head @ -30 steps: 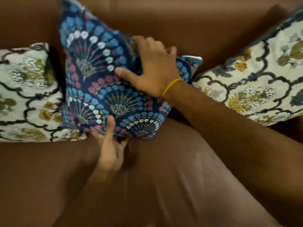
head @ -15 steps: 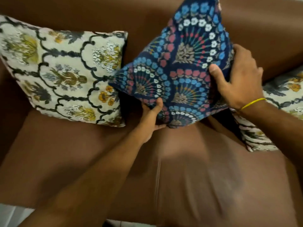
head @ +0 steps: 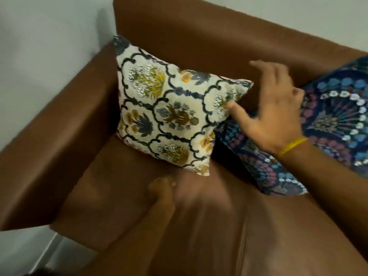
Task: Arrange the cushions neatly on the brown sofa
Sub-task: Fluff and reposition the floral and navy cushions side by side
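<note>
A cream cushion with dark lattice and yellow flowers leans against the back of the brown sofa, close to the left armrest. To its right lies a dark blue fan-patterned cushion, partly under my right arm. My right hand hovers with fingers spread above the gap between the two cushions, its thumb near the cream cushion's upper right corner; it holds nothing. My left hand, blurred, is low over the seat just below the cream cushion's bottom corner, fingers curled, nothing visibly in it.
The sofa's left armrest stands against a pale wall. A strip of light floor shows at the lower left. The brown seat fills the foreground.
Both hands have let go of the blue cushion, which now rests on the sofa at the right. The view has swung left toward the cream cushion and armrest.
</note>
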